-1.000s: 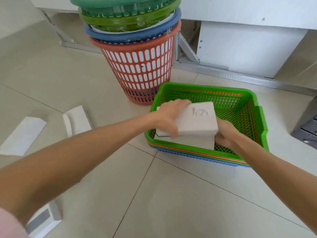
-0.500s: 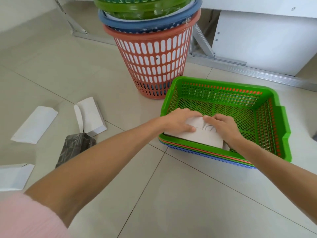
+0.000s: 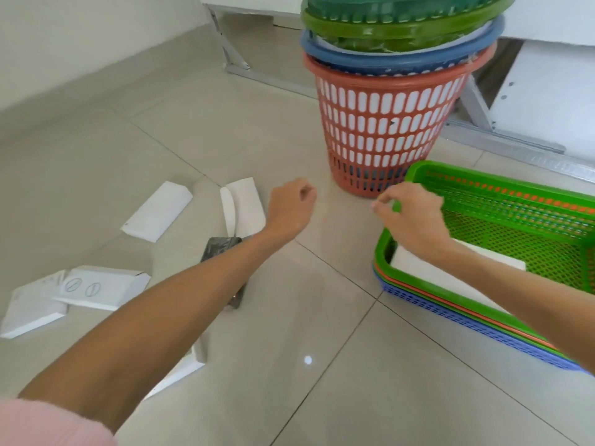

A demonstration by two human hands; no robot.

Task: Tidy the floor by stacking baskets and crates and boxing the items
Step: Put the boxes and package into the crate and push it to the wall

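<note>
A green crate (image 3: 502, 191) tops a stack of crates at the right, and a white box (image 3: 428, 272) lies in its near corner. My right hand (image 3: 410, 217) hovers empty over the crate's near-left rim, fingers loosely curled. My left hand (image 3: 291, 207) is over the bare floor left of the crate, holding nothing, fingers curled. Round baskets stand nested behind, the orange one (image 3: 383, 123) at the bottom. Several flat white boxes (image 3: 157, 212) and a dark packet (image 3: 220, 249) lie on the floor at the left.
White furniture panels (image 3: 547, 101) and a metal frame (image 3: 502, 149) run along the back. A wall (image 3: 64, 43) borders the far left. Another white box (image 3: 180, 371) sits partly under my left forearm. Grey floor tiles (image 3: 370, 381) stretch in front.
Both hands let go of the white box, which now lies in the green crate. My left hand moved left out of the crate and the view swung left, showing more boxes on the floor.
</note>
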